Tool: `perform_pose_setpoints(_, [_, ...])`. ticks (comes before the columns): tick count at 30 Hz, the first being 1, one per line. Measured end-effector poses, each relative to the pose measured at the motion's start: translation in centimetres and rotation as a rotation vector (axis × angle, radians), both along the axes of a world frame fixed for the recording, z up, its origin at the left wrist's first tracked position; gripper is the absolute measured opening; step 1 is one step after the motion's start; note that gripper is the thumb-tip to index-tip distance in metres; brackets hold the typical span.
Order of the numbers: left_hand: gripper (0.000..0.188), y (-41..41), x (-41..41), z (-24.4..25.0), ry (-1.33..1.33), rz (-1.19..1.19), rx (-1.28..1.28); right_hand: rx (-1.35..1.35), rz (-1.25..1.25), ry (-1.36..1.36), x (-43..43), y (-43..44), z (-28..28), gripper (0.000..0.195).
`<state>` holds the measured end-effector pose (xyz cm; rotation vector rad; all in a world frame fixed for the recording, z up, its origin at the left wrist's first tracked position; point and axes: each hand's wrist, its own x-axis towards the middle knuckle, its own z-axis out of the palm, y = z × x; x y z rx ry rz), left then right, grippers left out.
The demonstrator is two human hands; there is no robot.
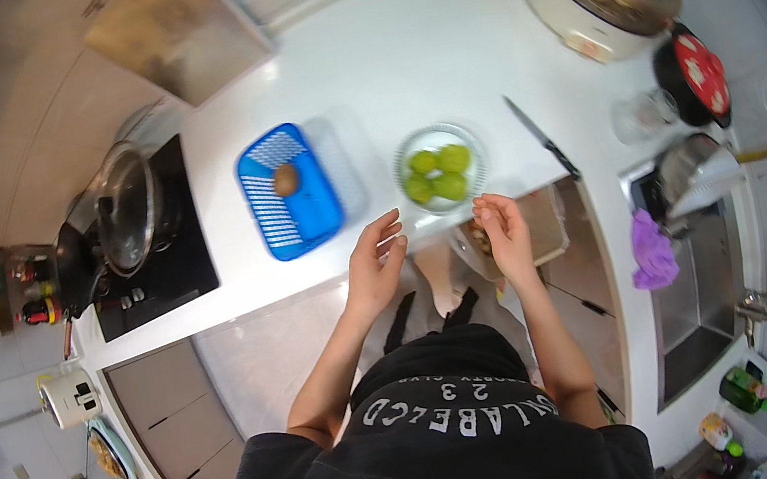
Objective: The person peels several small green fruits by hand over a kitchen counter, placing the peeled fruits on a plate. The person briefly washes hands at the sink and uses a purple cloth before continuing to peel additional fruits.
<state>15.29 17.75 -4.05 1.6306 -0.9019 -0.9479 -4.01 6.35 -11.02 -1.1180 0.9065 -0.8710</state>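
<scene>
Several peeled green fruits, likely kiwis [451,187], sit in a clear ribbed dish [434,133] close to the counter's front edge. My left hand [376,265] hovers just in front of the dish's left side, empty, fingers loosely curled and thumb apart. At the dish's front right is my right hand [509,232], its fingers bent and nothing visible in them. A blue plastic basket [309,215] stands left of the dish with one brown unpeeled kiwi [286,180] inside. To the right lies a knife [537,131] with a black handle towards the counter edge.
Below the counter edge, by my right hand, is a lined waste bin [545,224] with scraps. A cooktop [184,273] with a lidded pot [129,210] is at left. On the right are a large lidded cooker [562,11], a glass jar [639,118], a purple cloth [652,251] and a sink [694,301].
</scene>
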Motion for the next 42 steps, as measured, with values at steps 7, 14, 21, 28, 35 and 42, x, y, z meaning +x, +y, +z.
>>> perform_pose_setpoints(7, [0.042,4.8,13.7,1.7,-0.08,0.199,-0.032,-0.465,0.472,0.297,24.3,1.5,5.7,0.034])
perform_pose_setpoints(14, [0.041,7.7,20.0,0.8,0.03,0.205,-0.028,-0.343,0.512,0.995,36.8,1.3,0.0,0.056])
perform_pose_setpoints(21, [0.04,6.7,22.7,-0.2,0.113,0.146,-0.044,-0.295,0.419,0.928,37.1,1.7,-2.0,0.056])
perform_pose_setpoints(28, [0.035,4.2,23.5,0.7,0.084,0.164,-0.099,-0.348,0.479,0.421,30.7,3.2,4.5,0.062])
perform_pose_setpoints(35, [0.021,1.1,15.8,3.9,0.32,-0.216,-0.139,-0.45,0.341,0.281,16.5,5.5,11.9,0.064])
perform_pose_setpoints(42, [0.019,-2.4,1.2,3.6,0.263,-0.433,-0.107,-0.606,-0.145,0.493,3.1,7.4,9.3,0.067])
